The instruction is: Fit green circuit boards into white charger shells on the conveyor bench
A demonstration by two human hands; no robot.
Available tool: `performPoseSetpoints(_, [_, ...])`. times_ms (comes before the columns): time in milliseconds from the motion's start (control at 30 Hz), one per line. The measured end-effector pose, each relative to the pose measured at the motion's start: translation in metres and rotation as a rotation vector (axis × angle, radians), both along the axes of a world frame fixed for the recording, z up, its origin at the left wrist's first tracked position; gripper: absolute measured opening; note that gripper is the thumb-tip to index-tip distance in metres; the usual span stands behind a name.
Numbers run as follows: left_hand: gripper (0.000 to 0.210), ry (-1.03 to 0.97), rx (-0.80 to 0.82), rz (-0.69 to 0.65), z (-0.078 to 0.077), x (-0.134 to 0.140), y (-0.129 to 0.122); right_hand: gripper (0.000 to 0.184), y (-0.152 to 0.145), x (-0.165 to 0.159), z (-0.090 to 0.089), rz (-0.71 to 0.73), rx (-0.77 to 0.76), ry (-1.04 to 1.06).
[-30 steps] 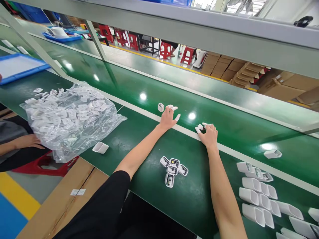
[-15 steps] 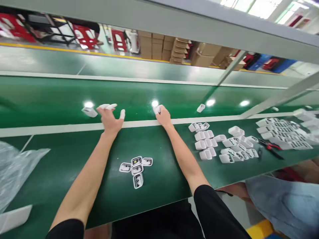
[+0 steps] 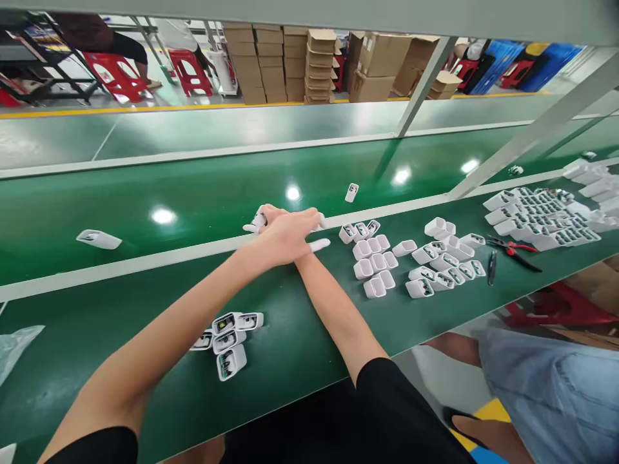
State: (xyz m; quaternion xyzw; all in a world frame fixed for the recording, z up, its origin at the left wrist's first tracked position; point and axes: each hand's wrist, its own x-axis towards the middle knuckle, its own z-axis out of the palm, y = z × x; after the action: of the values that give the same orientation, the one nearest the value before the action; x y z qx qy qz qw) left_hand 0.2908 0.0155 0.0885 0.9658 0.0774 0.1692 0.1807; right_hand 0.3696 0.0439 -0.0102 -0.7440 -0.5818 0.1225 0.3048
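Note:
My left hand (image 3: 290,235) crosses over my right wrist, thumb and fingers stretched to the right and apart, with nothing visible in it. White covers sit on its fingertips. Partly hidden behind it, my right hand (image 3: 271,214) is closed at the edge of the green belt (image 3: 203,212). A small white plastic housing (image 3: 260,220) seems to be in its fingers, mostly covered. Nearer me on the bench, several white housings with circuit boards inside (image 3: 231,362) stand in a cluster beside my left forearm. On the belt lie one white housing (image 3: 99,239) at left and another (image 3: 352,192) right of my hands.
Rows of hollow white housings (image 3: 377,263) and filled ones (image 3: 445,261) stand on the right of the bench. Red-handled pliers (image 3: 515,248) lie beyond, before a large group of housings (image 3: 541,216). A post (image 3: 425,87) rises behind the belt. A person in a denim garment (image 3: 546,386) is at right.
My left hand has swung right across my right wrist. My right hand has moved left along the belt edge. The view has shifted, and the belt's housings appear farther left.

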Motion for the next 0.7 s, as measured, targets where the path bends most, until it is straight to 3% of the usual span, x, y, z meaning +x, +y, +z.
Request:
performPoseSetpoints(100, [0.019, 0.144, 0.214, -0.047, -0.011, 0.053, -0.010, 0.037, 0.000, 0.000, 0.004, 0.035, -0.019, -0.022])
performPoseSetpoints(167, [0.025, 0.200, 0.295, -0.084, -0.012, 0.073, -0.012, 0.035, 0.000, 0.001, 0.005, 0.067, -0.022, -0.030])
performPoseSetpoints(333, [0.028, 0.111, 0.420, -0.369, -0.001, 0.085, -0.036, 0.037, -0.004, 0.007, 0.004, 0.129, -0.009, -0.011])
performPoseSetpoints(433, [0.026, 0.124, 0.502, -0.441, -0.005, 0.089, -0.048, 0.035, -0.006, 0.010, 0.004, 0.145, 0.000, 0.009])
performPoseSetpoints(600, [0.028, 0.163, 0.451, -0.474, -0.021, 0.100, -0.049, 0.036, -0.009, 0.012, 0.005, 0.146, 0.014, 0.050])
performPoseSetpoints(700, [0.031, 0.123, 0.264, -0.383, -0.012, 0.096, -0.050, 0.034, -0.010, 0.011, 0.008, 0.127, 0.017, 0.089])
